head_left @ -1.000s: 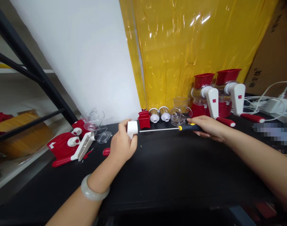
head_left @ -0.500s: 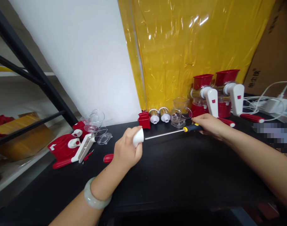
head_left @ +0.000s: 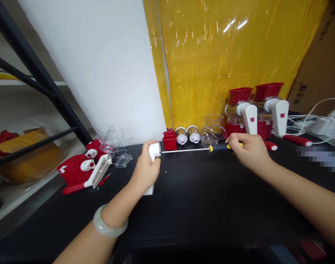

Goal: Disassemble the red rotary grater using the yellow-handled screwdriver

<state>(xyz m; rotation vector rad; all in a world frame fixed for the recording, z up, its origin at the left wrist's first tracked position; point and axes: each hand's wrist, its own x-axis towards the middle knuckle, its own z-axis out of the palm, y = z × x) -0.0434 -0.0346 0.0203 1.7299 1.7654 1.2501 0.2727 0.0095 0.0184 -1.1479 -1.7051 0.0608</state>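
Observation:
My left hand [head_left: 148,167] is closed around a white plastic crank handle [head_left: 155,150], whose round end faces right; its lower part [head_left: 149,190] shows below my fingers. A long screwdriver [head_left: 186,150] with a dark blue and yellow grip lies almost level between my hands. Its grip is in my closed right hand [head_left: 247,147]. The screwdriver's tip meets the opening of the crank's round end; whether a screw sits inside is hidden. On the black table, a tiny light piece [head_left: 166,171] lies just right of my left hand.
On the left are red grinder bases [head_left: 73,169], another white crank [head_left: 101,170] and clear plastic parts [head_left: 112,139]. Red hoppers [head_left: 170,141], drum graters [head_left: 194,135] and clear housings [head_left: 213,131] line the back. Two assembled grinders [head_left: 240,110] and white cables [head_left: 305,121] are at right.
The crank has turned in my left hand, so its lower part now shows. The screwdriver has become more level, and my right hand has shifted back along its grip. The view has moved slightly.

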